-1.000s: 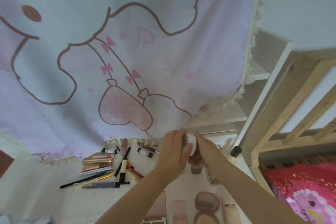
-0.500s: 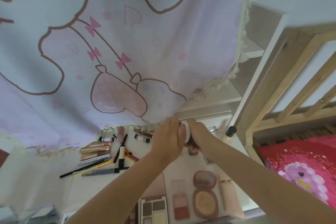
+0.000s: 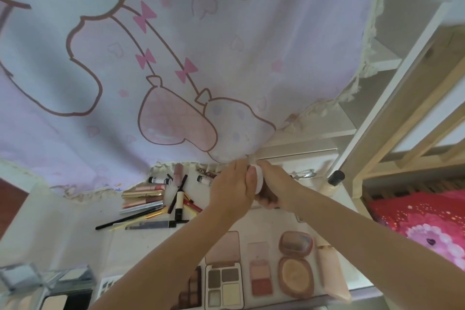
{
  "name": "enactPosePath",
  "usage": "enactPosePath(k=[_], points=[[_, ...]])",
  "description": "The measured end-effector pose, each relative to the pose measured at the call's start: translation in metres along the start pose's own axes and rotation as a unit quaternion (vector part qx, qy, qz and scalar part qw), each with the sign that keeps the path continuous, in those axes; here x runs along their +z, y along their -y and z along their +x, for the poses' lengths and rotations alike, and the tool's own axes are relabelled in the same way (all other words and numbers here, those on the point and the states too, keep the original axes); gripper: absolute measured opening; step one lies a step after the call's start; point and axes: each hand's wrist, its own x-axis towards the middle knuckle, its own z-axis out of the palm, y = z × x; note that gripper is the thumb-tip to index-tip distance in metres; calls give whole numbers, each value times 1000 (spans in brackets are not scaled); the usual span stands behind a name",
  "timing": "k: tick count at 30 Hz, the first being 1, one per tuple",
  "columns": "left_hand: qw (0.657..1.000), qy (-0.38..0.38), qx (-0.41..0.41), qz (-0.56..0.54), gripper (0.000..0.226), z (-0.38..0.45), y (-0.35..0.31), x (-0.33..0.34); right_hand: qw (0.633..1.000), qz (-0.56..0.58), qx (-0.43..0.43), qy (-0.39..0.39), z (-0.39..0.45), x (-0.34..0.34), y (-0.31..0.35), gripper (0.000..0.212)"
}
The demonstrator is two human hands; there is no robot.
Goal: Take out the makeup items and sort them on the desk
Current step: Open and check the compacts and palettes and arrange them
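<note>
Both hands meet over the back of the white desk [image 3: 63, 239]. My left hand [image 3: 232, 189] and my right hand [image 3: 273, 189] together grip a small round white jar [image 3: 259, 181], fingers curled on either side; most of the jar is hidden. Sorted makeup lies on the desk: a heap of lip glosses, tubes and pencils [image 3: 156, 199] at the back left, and in front an open eyeshadow palette [image 3: 224, 282], a blush palette [image 3: 261, 277], an open round powder compact [image 3: 295, 272] and a beige tube [image 3: 332, 274].
A lilac cartoon-print curtain [image 3: 176, 58] hangs over the desk's back. Clear compacts [image 3: 45, 287] sit front left. A black-capped bottle [image 3: 333, 181] stands at the desk's right, beside white shelves [image 3: 372, 58], a wooden bed frame [image 3: 415, 113] and red bedding [image 3: 422, 224].
The view has tilted down, bringing the palettes and compacts at the front into sight. Both hands stay together on the white jar, a little farther back on the desk.
</note>
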Motion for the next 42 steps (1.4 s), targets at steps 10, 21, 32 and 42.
enactPosePath(k=[10, 21, 32, 42], points=[[994, -73, 47, 63, 31, 5, 6, -1, 1000, -6, 2, 15, 1, 8, 6, 52], [998, -65, -10, -1, 52, 7, -1, 8, 999, 26, -25, 12, 8, 6, -4, 56], [953, 86, -245, -153, 50, 13, 1, 8, 962, -194, -194, -12, 6, -4, -14, 36], [825, 240, -434, -272, 50, 9, 15, 31, 913, -294, -282, 16, 24, -20, -49, 39]])
